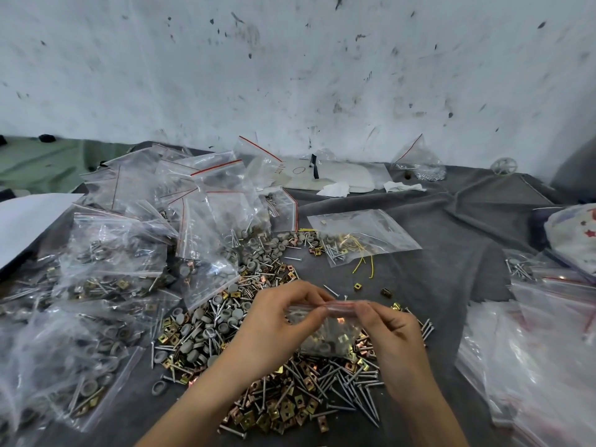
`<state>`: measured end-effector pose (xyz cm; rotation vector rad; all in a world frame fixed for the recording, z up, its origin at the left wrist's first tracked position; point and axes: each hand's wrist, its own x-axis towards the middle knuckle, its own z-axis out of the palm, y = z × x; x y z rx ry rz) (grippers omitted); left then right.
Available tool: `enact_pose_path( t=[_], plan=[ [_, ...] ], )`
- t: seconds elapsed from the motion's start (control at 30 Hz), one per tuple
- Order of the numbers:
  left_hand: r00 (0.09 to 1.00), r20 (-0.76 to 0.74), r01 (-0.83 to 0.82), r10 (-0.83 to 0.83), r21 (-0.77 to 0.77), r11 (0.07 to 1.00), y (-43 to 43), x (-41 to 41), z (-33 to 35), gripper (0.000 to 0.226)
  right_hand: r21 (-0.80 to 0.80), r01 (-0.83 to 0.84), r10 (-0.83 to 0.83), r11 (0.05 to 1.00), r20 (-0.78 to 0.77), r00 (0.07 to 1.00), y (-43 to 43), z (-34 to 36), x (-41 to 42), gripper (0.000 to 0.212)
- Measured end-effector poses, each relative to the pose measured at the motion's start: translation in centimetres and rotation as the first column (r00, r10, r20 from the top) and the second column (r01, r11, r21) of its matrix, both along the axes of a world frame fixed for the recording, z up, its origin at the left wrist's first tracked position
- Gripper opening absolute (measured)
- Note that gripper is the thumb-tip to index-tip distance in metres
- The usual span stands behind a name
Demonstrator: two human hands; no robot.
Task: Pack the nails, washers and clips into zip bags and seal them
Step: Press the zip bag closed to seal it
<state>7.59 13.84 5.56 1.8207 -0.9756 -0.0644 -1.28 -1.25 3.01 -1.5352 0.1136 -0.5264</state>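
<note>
Both hands at the seal: I held the small clear plastic zip bag (325,337) just above the loose pile of steel nails, grey washers and brass clips (290,391), left hand (274,324) and right hand (390,333) each pinching its red-lined zip strip (335,305) between thumb and fingertips. The film seemed thin, slippery and bottom-heavy, so I judged the stiffer strip the safest hold; how far it was sealed I could not tell.
</note>
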Motion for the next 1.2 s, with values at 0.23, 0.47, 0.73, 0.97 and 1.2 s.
enact_pose_path(
  t=[0.23, 0.47, 0.73, 0.97, 1.2],
  plan=[
    [0.993, 0.115, -0.006, 0.005, 0.009, 1.0, -0.5, -0.3, -0.2, 0.013, -0.091, -0.009, 0.008, 0.996, -0.004, 1.0, 0.3, 0.0, 0.4, 0.017],
    [0.996, 0.092, 0.007, -0.008, 0.011, 1.0, -0.5, -0.2, -0.5, 0.011, -0.145, 0.029, -0.029, 0.989, -0.003, 1.0, 0.1, -0.6, 0.4, 0.016],
    [0.949, -0.314, -0.019, 0.007, -0.035, 0.999, 0.4, 0.6, -0.9, 0.021, 0.025, 0.085, -0.085, 0.996, -0.015, 0.996, -0.9, -1.6, 0.4, 0.031],
    [0.684, -0.712, -0.08, -0.156, -0.287, 0.955, -0.9, 1.3, -0.6, 0.018, 0.089, 0.117, -0.111, 0.989, -0.063, 0.992, -2.9, -2.1, 0.6, 0.06],
    [0.8, -0.598, -0.378, -0.057, -0.575, 0.726, -0.5, 10.8, 7.9, 0.011, 0.098, 0.327, -0.309, 0.94, -0.164, 0.937, -5.0, -3.5, -1.8, 0.033]
  ],
)
